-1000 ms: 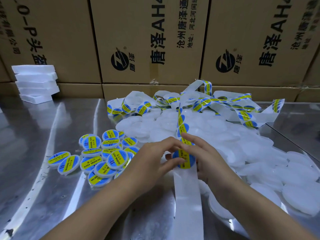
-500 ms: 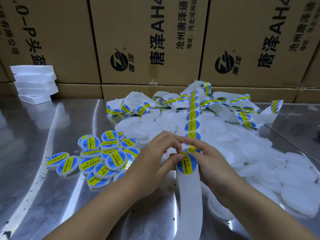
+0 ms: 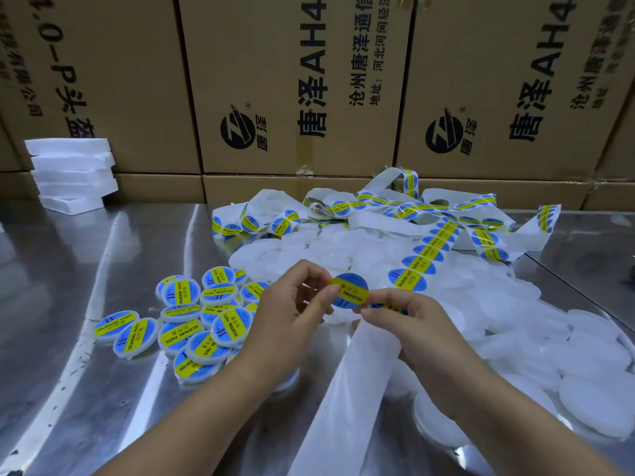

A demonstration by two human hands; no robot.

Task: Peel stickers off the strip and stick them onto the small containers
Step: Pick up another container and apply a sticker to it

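One sticker (image 3: 350, 291) lifted off the strip (image 3: 350, 389); left hand (image 3: 292, 310) pinches it.

Your left hand (image 3: 290, 319) and right hand (image 3: 412, 324) are bare, nails short and plain; both forearms (image 3: 206, 410) bare to the frame's edge

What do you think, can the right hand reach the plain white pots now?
Probably yes: the plain white pots lie uncovered right beside the right hand. But it is pinching the sticker strip, so it would likely need to let go first.
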